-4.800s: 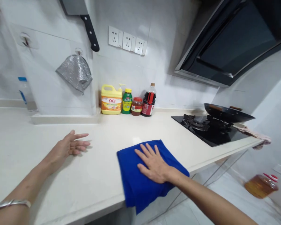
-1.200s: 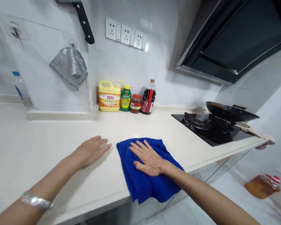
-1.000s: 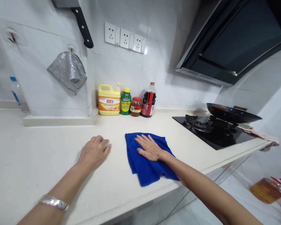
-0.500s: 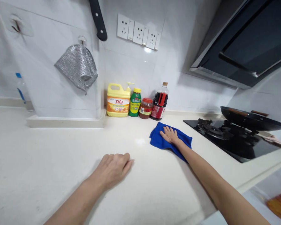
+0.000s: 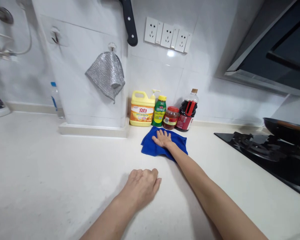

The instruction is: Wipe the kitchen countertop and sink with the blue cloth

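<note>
The right hand (image 5: 162, 138) is flat, palm down, with the fingers spread apart. It rests on top of a blue cloth (image 5: 150, 146) and does not grip it. The cloth lies on the white surface (image 5: 65, 183), partly folded, directly in front of a row of 4 containers. Its rear edge reaches close to the container bases; contact cannot be confirmed.

The left hand (image 5: 143, 186) is positioned nearer the camera, back upward, on or just above the surface. Its fingers are curled under and the thumb lies alongside. The palm is hidden; how tightly the hand is closed, and whether it holds anything, cannot be told. It is apart from the cloth.

The 4 containers stand upright at the rear wall, in this order from left to right:
1. Yellow detergent jug (image 5: 142, 113) with a molded handle.
2. Green bottle (image 5: 159, 112) with a yellow cap.
3. Red-lidded jar (image 5: 170, 119).
4. Dark sauce bottle (image 5: 187, 111) with a brown cap.

At the right, a black gas cooktop (image 5: 262, 155) is set into the surface, with a black wok (image 5: 282, 128) on it. At the left, a silver mesh cloth (image 5: 106, 75) hangs from a wall hook (image 5: 112, 46). On the wall above the containers, 3 power sockets (image 5: 167, 35) form a row.
</note>
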A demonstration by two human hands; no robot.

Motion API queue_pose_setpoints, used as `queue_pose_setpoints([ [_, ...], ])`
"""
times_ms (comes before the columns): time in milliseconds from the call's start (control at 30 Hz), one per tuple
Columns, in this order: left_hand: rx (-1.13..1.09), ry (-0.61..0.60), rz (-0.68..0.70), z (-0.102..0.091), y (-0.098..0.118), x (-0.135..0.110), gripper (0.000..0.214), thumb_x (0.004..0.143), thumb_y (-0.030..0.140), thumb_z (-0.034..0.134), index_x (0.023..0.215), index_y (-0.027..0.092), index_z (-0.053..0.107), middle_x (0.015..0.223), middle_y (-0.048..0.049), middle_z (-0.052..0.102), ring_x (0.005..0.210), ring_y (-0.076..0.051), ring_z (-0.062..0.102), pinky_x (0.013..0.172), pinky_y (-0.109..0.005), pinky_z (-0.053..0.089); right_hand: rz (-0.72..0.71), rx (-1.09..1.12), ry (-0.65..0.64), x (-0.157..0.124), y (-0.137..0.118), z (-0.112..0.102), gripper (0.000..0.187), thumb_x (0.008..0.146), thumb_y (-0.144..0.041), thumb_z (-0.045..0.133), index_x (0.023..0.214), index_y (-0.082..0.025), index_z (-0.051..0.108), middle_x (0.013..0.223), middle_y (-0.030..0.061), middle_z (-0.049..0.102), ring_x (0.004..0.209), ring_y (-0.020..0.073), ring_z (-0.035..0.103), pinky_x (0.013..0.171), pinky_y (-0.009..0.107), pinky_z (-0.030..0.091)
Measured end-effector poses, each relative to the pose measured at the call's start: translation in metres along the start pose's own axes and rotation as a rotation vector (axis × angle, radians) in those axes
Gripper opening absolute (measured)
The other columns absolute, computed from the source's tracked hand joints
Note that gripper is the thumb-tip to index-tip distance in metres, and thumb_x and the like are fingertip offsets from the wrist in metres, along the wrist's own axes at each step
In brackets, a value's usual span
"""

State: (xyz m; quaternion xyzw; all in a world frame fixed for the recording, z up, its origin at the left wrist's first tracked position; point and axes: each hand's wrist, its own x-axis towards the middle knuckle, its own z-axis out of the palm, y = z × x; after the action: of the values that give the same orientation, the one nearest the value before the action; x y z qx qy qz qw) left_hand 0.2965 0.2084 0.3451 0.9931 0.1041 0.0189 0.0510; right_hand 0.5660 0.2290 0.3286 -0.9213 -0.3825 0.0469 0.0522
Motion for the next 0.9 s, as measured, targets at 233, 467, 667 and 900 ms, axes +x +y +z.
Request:
queue_pose_setpoints([
  [233, 0.013, 0.034, 0.004, 0.003, -0.002, 0.0, 0.041, 0.1, 0.045, 0.032, 0.098, 0.02, 0.064, 0.088, -0.0141, 0.074, 0.092, -0.032, 0.071, 0.076, -0.043, 0.05, -0.346, 0.015, -0.026, -0.012, -0.073, 0.005, 0.076, 0.097, -0.061, 0.026, 0.159, -0.018, 0.018, 0.168, 0.0047, 0.01, 0.154, 0.0302, 0.006, 0.123, 0.053, 0.004],
  [467, -0.011, 0.092, 0.266, -0.001, 0.002, -0.003, 0.042, 0.1, 0.044, 0.035, 0.086, 0.022, 0.068, 0.084, -0.0082, 0.074, 0.079, -0.027, 0.071, 0.063, -0.036, 0.047, -0.615, 0.006, -0.025, -0.043, -0.088, 0.009, 0.072, 0.099, -0.055, 0.032, 0.157, -0.013, 0.024, 0.167, 0.0103, 0.015, 0.153, 0.0319, 0.01, 0.124, 0.055, 0.008],
  [667, 0.06, 0.254, 0.447, -0.001, 0.004, -0.005, 0.039, 0.099, 0.035, 0.041, 0.083, 0.019, 0.072, 0.078, -0.0069, 0.075, 0.069, -0.023, 0.069, 0.061, -0.032, 0.047, -0.899, 0.04, -0.04, -0.094, -0.102, 0.007, 0.066, 0.1, -0.053, 0.042, 0.156, -0.023, 0.027, 0.166, 0.0041, 0.02, 0.154, 0.0259, 0.009, 0.124, 0.054, 0.006],
  [900, 0.081, 0.575, 0.63, 0.012, -0.007, -0.012, 0.038, 0.096, 0.031, 0.044, 0.069, 0.019, 0.07, 0.064, -0.0047, 0.072, 0.056, -0.021, 0.065, 0.056, -0.033, 0.049, -1.057, 0.001, 0.04, -0.154, -0.098, 0.003, 0.062, 0.097, -0.046, 0.056, 0.153, -0.032, 0.035, 0.163, -0.0049, 0.027, 0.153, 0.0167, 0.015, 0.127, 0.038, 0.01],
])
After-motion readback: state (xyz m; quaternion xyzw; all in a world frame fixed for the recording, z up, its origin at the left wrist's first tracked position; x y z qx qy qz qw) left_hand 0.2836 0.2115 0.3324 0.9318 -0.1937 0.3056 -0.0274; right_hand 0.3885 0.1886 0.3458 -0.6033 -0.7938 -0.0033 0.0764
